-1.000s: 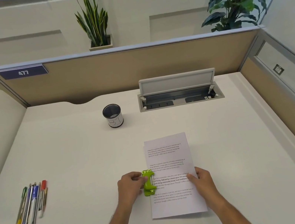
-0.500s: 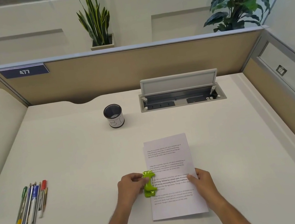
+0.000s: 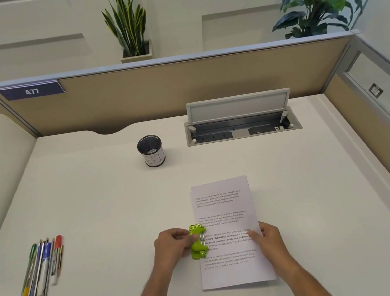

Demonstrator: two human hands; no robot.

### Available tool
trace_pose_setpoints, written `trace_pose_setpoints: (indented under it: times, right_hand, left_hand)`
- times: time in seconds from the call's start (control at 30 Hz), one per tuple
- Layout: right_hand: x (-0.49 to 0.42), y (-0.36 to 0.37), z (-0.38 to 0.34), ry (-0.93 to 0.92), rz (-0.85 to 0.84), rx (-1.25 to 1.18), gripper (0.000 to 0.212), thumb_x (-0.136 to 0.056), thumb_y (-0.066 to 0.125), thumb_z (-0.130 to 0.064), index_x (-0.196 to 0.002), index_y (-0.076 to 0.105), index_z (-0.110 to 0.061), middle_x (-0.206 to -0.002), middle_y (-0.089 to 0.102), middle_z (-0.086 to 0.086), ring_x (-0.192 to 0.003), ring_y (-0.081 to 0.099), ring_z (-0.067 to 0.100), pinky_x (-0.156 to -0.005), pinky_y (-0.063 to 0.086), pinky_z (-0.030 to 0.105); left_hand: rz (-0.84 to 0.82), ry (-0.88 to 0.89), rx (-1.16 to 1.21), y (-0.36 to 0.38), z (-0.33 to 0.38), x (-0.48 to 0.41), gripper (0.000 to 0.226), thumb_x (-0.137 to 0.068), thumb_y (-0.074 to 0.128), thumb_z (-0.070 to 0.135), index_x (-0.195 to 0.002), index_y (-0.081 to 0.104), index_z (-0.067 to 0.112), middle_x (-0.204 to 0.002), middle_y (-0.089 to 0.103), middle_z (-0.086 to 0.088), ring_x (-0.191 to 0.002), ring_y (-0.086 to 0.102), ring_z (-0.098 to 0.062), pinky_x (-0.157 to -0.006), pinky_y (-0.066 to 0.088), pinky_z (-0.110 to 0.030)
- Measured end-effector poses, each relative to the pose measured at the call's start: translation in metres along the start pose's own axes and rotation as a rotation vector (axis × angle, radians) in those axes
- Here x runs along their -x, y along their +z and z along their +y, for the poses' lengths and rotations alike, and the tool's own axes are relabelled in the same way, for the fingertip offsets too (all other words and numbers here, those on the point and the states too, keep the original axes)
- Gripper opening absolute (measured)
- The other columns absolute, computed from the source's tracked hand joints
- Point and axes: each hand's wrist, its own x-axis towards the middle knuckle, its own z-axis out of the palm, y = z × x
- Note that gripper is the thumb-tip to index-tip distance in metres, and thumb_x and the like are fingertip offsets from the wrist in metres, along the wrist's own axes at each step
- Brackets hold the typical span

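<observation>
A printed sheet of paper (image 3: 225,207) lies on the white desk (image 3: 94,203) in front of me. A small green hole punch (image 3: 198,246) sits over the sheet's left edge, about halfway down. My left hand (image 3: 173,247) grips the punch from the left, fingers curled onto its top. My right hand (image 3: 265,238) holds the sheet's right edge, with the thumb lying on the printed text.
Several pens and markers (image 3: 42,269) lie in a row at the left. A black mesh pen cup (image 3: 151,150) stands behind the paper. An open cable hatch (image 3: 241,124) sits in the desk at the back right, below beige partition walls.
Both hands, the punch and the paper stay where they were. Only the camera view shifts slightly.
</observation>
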Motion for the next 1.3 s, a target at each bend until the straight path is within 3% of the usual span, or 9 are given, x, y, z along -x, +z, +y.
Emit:
trace_pose_setpoints:
  times: [0.1,0.17,0.3,0.43,0.7,0.97,1.13,1.3]
  right_hand:
    - [0.0,0.0,0.0,-0.002,0.0,0.01,0.019,-0.103,0.067,-0.009,-0.106,0.081,-0.021,-0.098,0.087,-0.005,-0.085,0.084,0.015,-0.075,0.063,0.032]
    - [-0.001,0.001,0.001,-0.003,0.002,0.019,0.019,-0.103,0.067,-0.009,-0.106,0.081,-0.021,-0.098,0.087,-0.004,-0.086,0.084,0.017,-0.076,0.064,0.034]
    - [-0.003,0.001,0.004,-0.003,0.002,0.019,0.018,-0.102,0.068,-0.006,-0.105,0.081,-0.017,-0.098,0.087,-0.002,-0.093,0.083,0.024,-0.087,0.067,0.045]
    - [-0.002,0.003,0.005,-0.004,0.009,0.028,0.017,-0.102,0.067,-0.007,-0.106,0.081,-0.016,-0.1,0.087,0.0,-0.095,0.082,0.026,-0.09,0.066,0.048]
    - [0.0,0.002,0.005,-0.012,0.013,0.03,0.018,-0.103,0.067,-0.009,-0.104,0.082,-0.02,-0.097,0.087,-0.005,-0.094,0.083,0.024,-0.088,0.067,0.046]
    - [0.004,-0.001,0.006,-0.017,-0.008,-0.003,0.018,-0.103,0.068,-0.009,-0.11,0.081,-0.018,-0.103,0.087,0.0,-0.097,0.083,0.026,-0.092,0.066,0.051]
    - [0.009,-0.01,0.01,-0.017,0.04,0.032,0.017,-0.103,0.069,-0.01,-0.107,0.081,-0.021,-0.101,0.087,-0.001,-0.093,0.083,0.022,-0.091,0.067,0.049]
    - [0.022,-0.036,0.008,-0.033,0.103,0.008,0.015,-0.102,0.069,-0.008,-0.104,0.081,-0.018,-0.101,0.087,0.001,-0.094,0.082,0.025,-0.087,0.066,0.046]
  left_hand:
    - [-0.008,-0.019,0.003,-0.003,0.001,-0.001,0.039,-0.067,0.105,0.014,-0.095,0.081,0.003,-0.084,0.084,-0.012,-0.077,0.084,-0.031,-0.073,0.071,-0.047]
    - [-0.001,-0.034,0.009,-0.003,0.0,-0.001,0.04,-0.065,0.105,0.012,-0.088,0.075,0.0,-0.071,0.077,-0.009,-0.061,0.078,-0.027,-0.06,0.068,-0.039]
    - [0.026,-0.04,-0.076,-0.005,-0.004,-0.006,0.046,-0.065,0.106,0.026,-0.074,0.064,0.01,-0.055,0.064,-0.005,-0.042,0.056,-0.019,-0.041,0.041,-0.022]
    - [0.04,-0.044,-0.168,-0.007,-0.005,-0.013,0.051,-0.062,0.107,0.036,-0.068,0.061,0.013,-0.047,0.059,0.001,-0.035,0.049,-0.014,-0.043,0.037,-0.021]
    - [0.021,0.026,-0.291,-0.008,0.007,-0.008,0.052,-0.066,0.105,0.032,-0.067,0.057,0.013,-0.058,0.062,-0.006,-0.035,0.051,-0.017,-0.05,0.043,-0.024]
    - [0.158,0.162,-0.379,0.009,0.006,0.018,0.045,-0.08,0.094,0.034,-0.068,0.053,0.02,-0.069,0.072,-0.011,-0.057,0.068,-0.035,-0.064,0.06,-0.048]
    - [0.236,0.252,-0.293,0.013,0.005,0.027,0.046,-0.08,0.096,0.034,-0.07,0.054,0.019,-0.059,0.059,0.003,-0.054,0.047,-0.022,-0.057,0.045,-0.036]
    - [0.285,0.318,-0.2,0.014,0.019,0.034,0.041,-0.078,0.096,0.038,-0.072,0.058,0.024,-0.06,0.055,0.005,-0.055,0.049,-0.016,-0.057,0.042,-0.033]
